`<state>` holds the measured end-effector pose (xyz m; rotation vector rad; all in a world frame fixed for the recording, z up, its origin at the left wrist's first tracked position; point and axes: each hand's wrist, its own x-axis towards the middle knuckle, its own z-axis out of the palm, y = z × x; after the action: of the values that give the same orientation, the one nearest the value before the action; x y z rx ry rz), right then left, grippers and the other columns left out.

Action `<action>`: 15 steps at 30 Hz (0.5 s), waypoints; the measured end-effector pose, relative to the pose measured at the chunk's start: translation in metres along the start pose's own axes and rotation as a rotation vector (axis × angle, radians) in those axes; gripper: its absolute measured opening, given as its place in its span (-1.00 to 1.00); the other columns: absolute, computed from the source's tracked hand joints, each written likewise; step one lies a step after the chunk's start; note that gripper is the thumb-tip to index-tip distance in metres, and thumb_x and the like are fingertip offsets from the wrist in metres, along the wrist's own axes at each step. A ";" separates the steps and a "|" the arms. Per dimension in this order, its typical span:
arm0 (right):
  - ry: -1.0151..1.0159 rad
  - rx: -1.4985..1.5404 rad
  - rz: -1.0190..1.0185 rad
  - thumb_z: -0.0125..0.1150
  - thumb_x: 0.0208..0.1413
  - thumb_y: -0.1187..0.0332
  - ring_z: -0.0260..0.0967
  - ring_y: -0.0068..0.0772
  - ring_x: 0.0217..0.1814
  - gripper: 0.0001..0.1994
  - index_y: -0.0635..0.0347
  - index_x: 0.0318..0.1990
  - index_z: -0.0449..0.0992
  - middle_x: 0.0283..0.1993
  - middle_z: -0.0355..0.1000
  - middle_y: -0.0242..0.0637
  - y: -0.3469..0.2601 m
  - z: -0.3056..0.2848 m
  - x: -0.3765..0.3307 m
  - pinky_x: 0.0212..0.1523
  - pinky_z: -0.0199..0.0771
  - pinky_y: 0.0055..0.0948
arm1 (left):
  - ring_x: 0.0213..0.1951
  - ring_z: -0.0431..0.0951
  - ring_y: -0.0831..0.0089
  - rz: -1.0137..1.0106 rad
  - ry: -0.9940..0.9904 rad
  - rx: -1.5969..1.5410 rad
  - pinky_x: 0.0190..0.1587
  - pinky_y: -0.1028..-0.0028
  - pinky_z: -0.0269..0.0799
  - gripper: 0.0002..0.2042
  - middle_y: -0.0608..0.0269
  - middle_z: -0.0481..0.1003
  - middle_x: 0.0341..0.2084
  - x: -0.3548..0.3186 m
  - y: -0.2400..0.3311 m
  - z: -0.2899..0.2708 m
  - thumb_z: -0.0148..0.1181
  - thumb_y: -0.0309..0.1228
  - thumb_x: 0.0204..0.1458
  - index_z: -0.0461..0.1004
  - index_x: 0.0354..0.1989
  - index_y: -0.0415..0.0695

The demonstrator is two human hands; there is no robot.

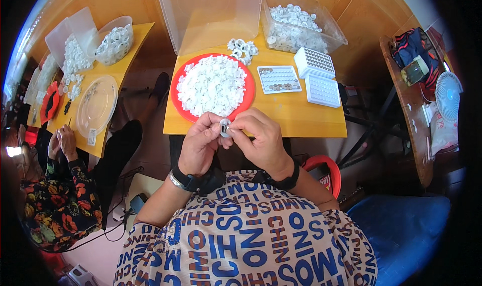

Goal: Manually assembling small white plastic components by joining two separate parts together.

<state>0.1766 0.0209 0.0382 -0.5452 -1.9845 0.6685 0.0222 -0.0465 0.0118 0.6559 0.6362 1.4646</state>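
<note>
Close to the near table edge, my left hand (pixel 198 144) pinches a small round white plastic part (pixel 224 123) with a dark centre. My right hand (pixel 263 140) is closed at the same part, thumb and forefinger pressed to its right side; any small piece between those fingertips is too tiny to make out. Just beyond my hands, a red round tray (pixel 175 97) carries a heap of small white plastic pieces (pixel 213 85). Several white ring-shaped parts (pixel 243 50) lie behind it. To the right sits a white compartment tray (pixel 279 79) with small coppery discs in some rows.
Stacked white trays (pixel 314 62) stand at the table's right, before a clear bin (pixel 331 34) of white parts. A clear upright panel (pixel 211 17) rises behind. On the left table, a co-worker's hands (pixel 65 139) are near a clear round tray (pixel 114 92). A red bucket (pixel 335 173) stands below right.
</note>
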 end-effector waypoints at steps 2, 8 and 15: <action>-0.043 0.007 -0.011 0.27 -0.07 0.55 0.41 -0.18 -0.43 -0.91 0.23 -0.42 0.45 -0.45 0.38 -0.24 -0.005 -0.004 -0.002 -0.43 0.41 -0.37 | -0.35 0.47 0.53 0.011 0.004 0.055 -0.23 0.55 0.37 -0.81 0.24 0.49 -0.34 -0.008 0.001 0.004 0.01 -0.33 0.21 0.36 -0.16 -0.21; -0.105 0.048 -0.006 0.25 -0.06 0.54 0.40 -0.21 -0.45 -0.94 0.24 -0.42 0.47 -0.46 0.36 -0.23 -0.017 -0.011 -0.015 -0.44 0.39 -0.39 | -0.34 0.43 0.59 0.034 0.002 0.226 -0.22 0.58 0.35 -0.81 0.30 0.47 -0.34 -0.033 -0.001 0.016 0.02 -0.32 0.21 0.38 -0.17 -0.19; -0.175 0.596 0.431 0.24 0.00 0.56 0.44 -0.58 -0.44 -0.94 0.34 -0.41 0.48 -0.46 0.46 -0.33 -0.033 -0.018 -0.034 -0.42 0.43 -0.56 | -0.34 0.44 0.56 0.068 0.007 0.322 -0.23 0.55 0.36 -0.80 0.30 0.46 -0.35 -0.056 -0.006 0.034 0.00 -0.32 0.21 0.36 -0.14 -0.20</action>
<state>0.2043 -0.0205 0.0452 -0.5565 -1.7059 1.5537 0.0504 -0.1027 0.0295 0.9293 0.8730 1.4407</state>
